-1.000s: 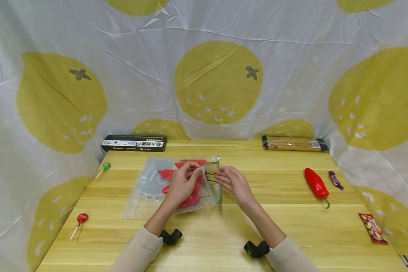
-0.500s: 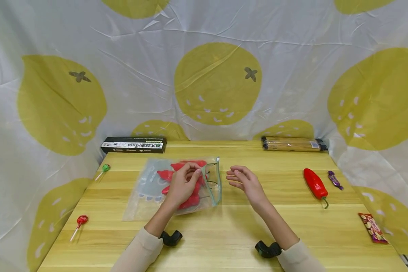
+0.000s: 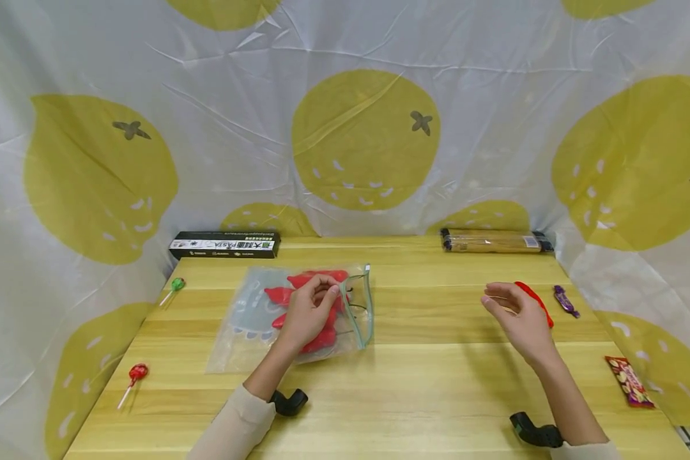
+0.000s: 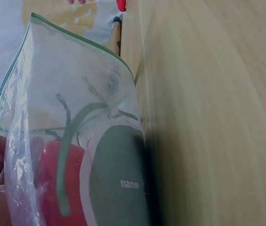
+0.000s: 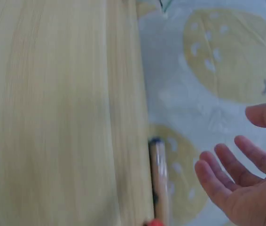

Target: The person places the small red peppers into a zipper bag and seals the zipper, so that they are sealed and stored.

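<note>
My left hand (image 3: 309, 313) pinches the upper lip of a clear zip bag (image 3: 230, 348), whose green-edged mouth gapes toward the right. Several red peppers (image 3: 322, 340) with dark stems lie inside; the left wrist view shows one pepper (image 4: 58, 162) behind the printed plastic. Over on the right, my right hand (image 3: 523, 322) hovers above the table with its fingers loosely spread and nothing in them. Just beyond it lies a single red pepper (image 3: 537, 300), partly hidden by that hand. In the right wrist view the right hand (image 5: 250, 179) appears with fingers apart.
At the back stand a black pasta box (image 3: 225, 245) and a clear pack of noodles (image 3: 494, 241). Two lollipops, green (image 3: 177, 285) and red (image 3: 138, 372), lie at left. A purple candy (image 3: 566, 302) and a red snack packet (image 3: 629, 383) lie at right.
My right hand has left the bag's mouth and moved far right, to beside the loose pepper. The left hand stays on the bag's lip, and the bag lies where it was.
</note>
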Available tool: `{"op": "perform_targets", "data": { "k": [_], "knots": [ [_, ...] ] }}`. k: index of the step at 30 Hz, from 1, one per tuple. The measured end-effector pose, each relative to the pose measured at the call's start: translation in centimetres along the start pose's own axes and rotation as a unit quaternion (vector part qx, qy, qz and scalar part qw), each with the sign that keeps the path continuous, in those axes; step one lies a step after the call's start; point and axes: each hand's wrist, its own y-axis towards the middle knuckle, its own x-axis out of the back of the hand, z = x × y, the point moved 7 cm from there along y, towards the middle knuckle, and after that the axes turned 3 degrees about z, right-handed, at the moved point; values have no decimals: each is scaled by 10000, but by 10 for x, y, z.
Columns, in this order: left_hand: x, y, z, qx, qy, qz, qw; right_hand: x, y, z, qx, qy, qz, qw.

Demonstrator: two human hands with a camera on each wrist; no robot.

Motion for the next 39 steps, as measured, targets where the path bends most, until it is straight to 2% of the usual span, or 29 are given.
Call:
{"op": "perform_targets", "data": {
  "k": [4,9,13,18,24,29,33,36,39],
  "knots": [
    [0,1,1,2,13,10,10000,30,-5,-22,-139,-526,-294,9981],
    [-1,1,2,-4,-6,60,10000,54,-10,-53,-629,-1128,-378,9909],
    [-1,0,2,-21,-28,57,10000,58,-10,-75,-988,-1325,-146,9861],
    [-2,0,3,4,-35,70,10000,57,-8,-92,-1070,-1454,12,9836],
    [-2,0,1,-4,-38,40,10000,55,-5,-102,-1085,-1476,-94,9830],
    [-1,0,-1,23,-7,11,10000,55,-5,-102,-1178,-1358,-127,9836],
    [0,0,-1,41,-34,34,10000,47,-5,-84,-992,-968,-66,9903],
    [0,0,-2,-1,-48,34,10000,29,-1,-61,-666,-390,166,9969],
    [1,0,-4,-61,-10,38,10000,3,6,-34,-409,247,553,9973]
  ]
}}
